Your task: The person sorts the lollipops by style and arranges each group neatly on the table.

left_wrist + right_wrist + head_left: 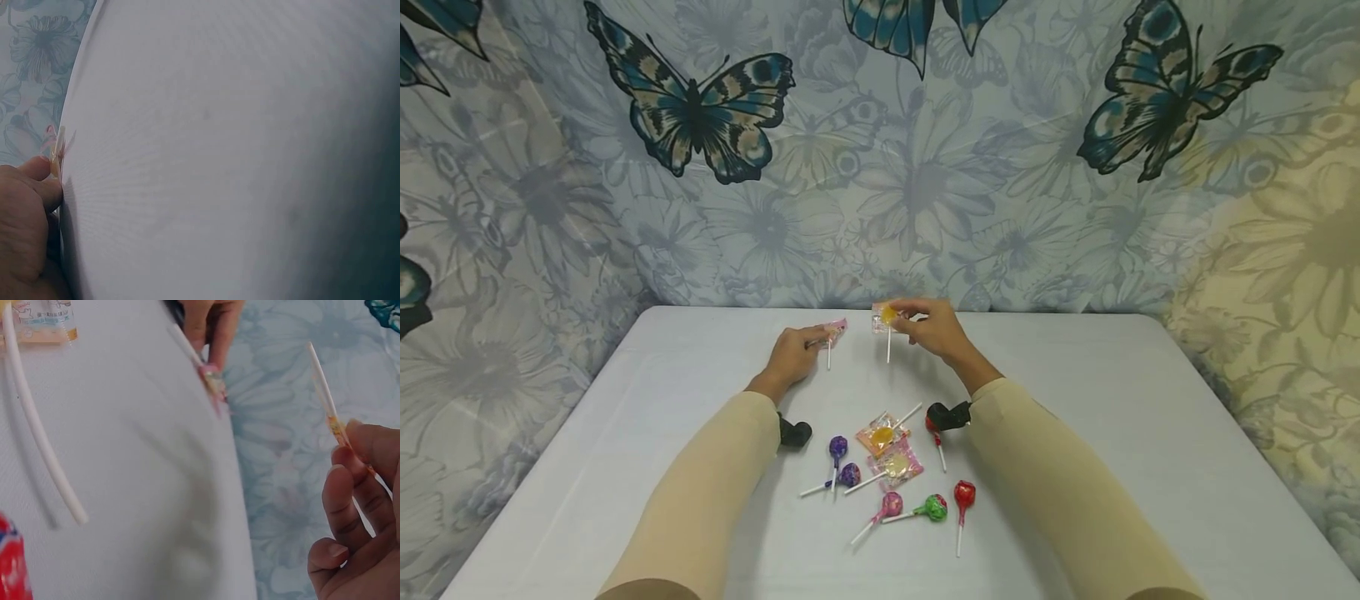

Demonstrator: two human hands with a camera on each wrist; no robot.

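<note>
Near the far table edge, my left hand (795,352) pinches a lollipop in a clear pink wrapper (836,332), its white stick toward me. In the left wrist view only a bit of that wrapper (56,153) shows past the thumb. To its right, my right hand (934,327) holds up a flat yellow lollipop (889,317) between thumb and fingers, stick hanging down. The right wrist view shows this lollipop's stick (322,378) edge-on, above the white table's far edge.
Closer to me lie an orange-wrapped lollipop (882,434), a pink-wrapped one (896,465), two purple ones (838,447), a pink ball one (891,504), a green one (935,507) and two red ones (965,494). A butterfly-print cloth (917,192) hangs behind the white table (1075,358).
</note>
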